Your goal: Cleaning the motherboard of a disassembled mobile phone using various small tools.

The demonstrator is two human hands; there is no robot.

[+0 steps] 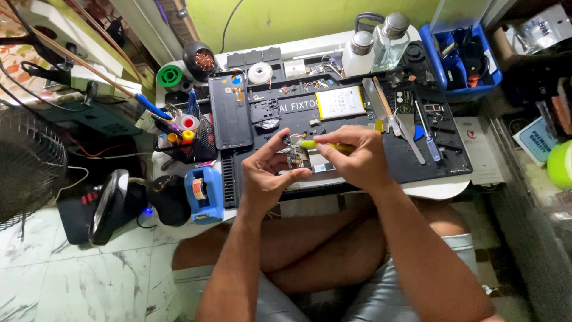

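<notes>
On the black mat (357, 128), near its front edge: phone back shell (229, 110) lies flat at the mat's left edge. Left hand (268, 173) pinches a small circuit board (296, 158). Right hand (354, 158) is closed around a yellow-handled tool (319, 145), tip on the board. Battery (339, 101) sits behind, well apart; bare mat to the right.
</notes>
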